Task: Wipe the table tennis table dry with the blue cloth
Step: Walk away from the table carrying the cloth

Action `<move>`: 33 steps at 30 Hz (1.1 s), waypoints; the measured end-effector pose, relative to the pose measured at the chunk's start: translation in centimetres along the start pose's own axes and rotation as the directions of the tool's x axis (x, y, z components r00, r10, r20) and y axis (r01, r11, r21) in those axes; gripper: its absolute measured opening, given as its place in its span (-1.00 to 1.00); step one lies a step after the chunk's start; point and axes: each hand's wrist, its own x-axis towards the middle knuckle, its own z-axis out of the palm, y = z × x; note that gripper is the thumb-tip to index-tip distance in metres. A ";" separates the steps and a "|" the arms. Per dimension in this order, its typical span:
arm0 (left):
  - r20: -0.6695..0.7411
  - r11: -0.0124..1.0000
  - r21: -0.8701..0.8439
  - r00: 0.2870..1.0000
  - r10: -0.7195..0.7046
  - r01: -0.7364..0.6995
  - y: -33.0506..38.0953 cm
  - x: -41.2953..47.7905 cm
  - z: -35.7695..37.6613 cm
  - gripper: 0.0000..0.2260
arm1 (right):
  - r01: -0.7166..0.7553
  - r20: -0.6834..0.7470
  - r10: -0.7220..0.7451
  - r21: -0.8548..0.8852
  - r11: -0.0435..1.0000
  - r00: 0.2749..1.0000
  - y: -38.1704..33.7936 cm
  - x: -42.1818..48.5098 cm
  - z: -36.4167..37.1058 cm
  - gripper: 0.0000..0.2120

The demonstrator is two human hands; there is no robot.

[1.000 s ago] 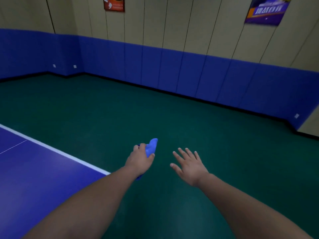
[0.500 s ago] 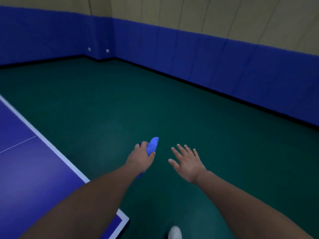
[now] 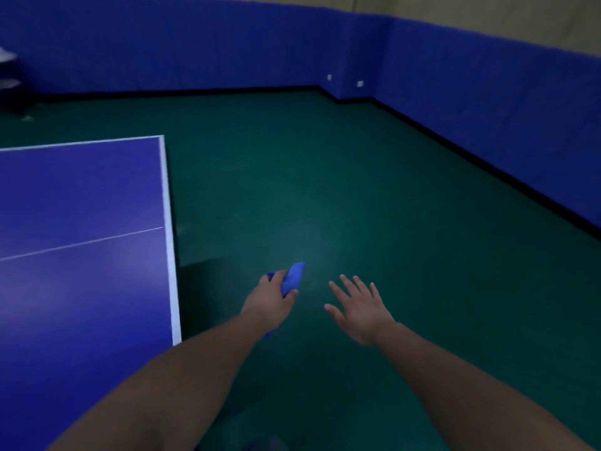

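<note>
Cloth (image 3: 293, 278) in left hand (image 3: 268, 302) beside table (image 3: 81, 196)

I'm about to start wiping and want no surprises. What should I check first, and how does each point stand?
1. Grip on cloth: ok, left hand holds it.
2. Spare right hand: ok, open and empty.
3. Cloth over the table: not ok, it is above the floor, right of the table's edge.
4. Cloth spread flat: not ok, bunched.
5. Wet patches located: cannot tell.
</note>
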 end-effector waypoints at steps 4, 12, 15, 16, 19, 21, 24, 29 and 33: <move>-0.055 0.991 -0.041 0.990 -0.133 0.131 -2.5 4.4 -1.6 -0.53 | 0.142 0.036 -0.141 -0.039 0.989 0.989 -1.4 7.4 -0.9 -0.37; -0.110 0.967 -0.045 0.961 -0.255 0.251 -6.6 22.2 -8.3 -0.52 | 0.277 0.047 -0.274 -0.066 0.959 0.960 -3.1 28.0 -7.4 -0.37; -0.134 0.968 -0.075 0.960 -0.246 0.238 -6.5 30.6 -12.5 -0.52 | 0.279 0.029 -0.277 -0.106 0.954 0.960 -2.8 37.2 -12.2 -0.37; -0.145 0.968 -0.084 0.958 -0.247 0.237 -6.6 32.6 -13.7 -0.52 | 0.271 0.015 -0.271 -0.115 0.956 0.963 -2.8 39.8 -13.4 -0.36; -0.169 0.964 -0.095 0.950 -0.261 0.248 -7.1 38.4 -16.8 -0.52 | 0.259 -0.008 -0.261 -0.097 0.961 0.965 -3.0 46.9 -16.4 -0.36; -0.177 0.961 -0.096 0.946 -0.273 0.260 -7.8 42.1 -18.6 -0.52 | 0.284 0.004 -0.285 -0.095 0.954 0.959 -3.5 51.3 -17.8 -0.36; -0.179 0.952 -0.113 0.937 -0.300 0.283 -9.0 47.4 -20.8 -0.50 | 0.329 0.008 -0.330 -0.091 0.940 0.944 -4.3 57.4 -19.3 -0.36; -0.206 0.931 -0.138 0.910 -0.361 0.338 -11.7 57.5 -23.8 -0.51 | 0.394 0.023 -0.393 -0.065 0.917 0.919 -6.0 69.0 -21.3 -0.37; -0.252 0.905 -0.180 0.871 -0.422 0.386 -13.4 66.2 -27.2 -0.52 | 0.471 0.034 -0.470 -0.070 0.879 0.882 -7.4 80.3 -24.3 -0.37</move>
